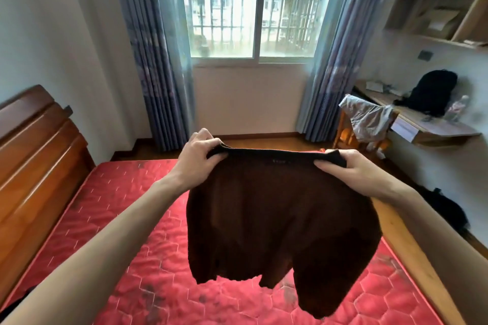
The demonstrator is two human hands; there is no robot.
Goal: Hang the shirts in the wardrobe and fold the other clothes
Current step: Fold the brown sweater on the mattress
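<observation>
head view: dark brown knit garment (277,219) hangs in air above red mattress (111,219), top edge stretched flat. left hand (196,158) & right hand (340,169) each pinch a top corner, fingers curled on fabric. hem uneven, lower on right.

Two bare forearms are seen reaching in from the lower corners of the view, each ending in a bare hand. No sleeve is seen on either forearm as far as the frame edge. The left hand (198,156) is shown without ring, watch or band, and the wrist behind it is likewise uncovered. The right hand (349,171) is also unadorned, with short, unpainted nails visible on its thumb. No glove is worn on either hand.
</observation>
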